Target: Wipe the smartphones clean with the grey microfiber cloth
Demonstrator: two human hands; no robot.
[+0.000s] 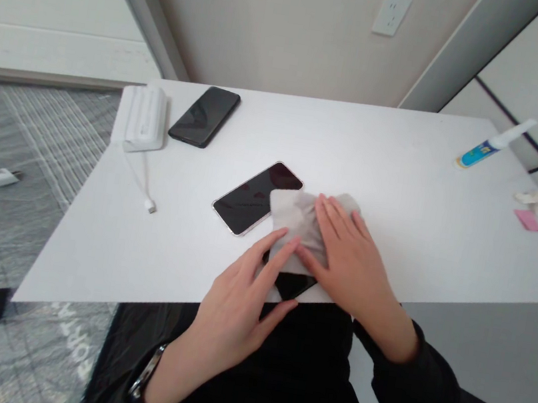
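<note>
While right grip (354, 261) lies flat on cloth (295, 213), left grip (237, 306) unclear, white table (149, 258), beige wall (275, 27), outlet (392, 14)

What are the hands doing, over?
Right hand spread on grey cloth. Left hand at dark device underneath. Clear-cased phone alongside, partly hidden by cloth.

Nothing legible: only blurred marks (76, 342) on bottle (479, 153), white power bank (141, 116), grey fabric (36, 355)
</note>
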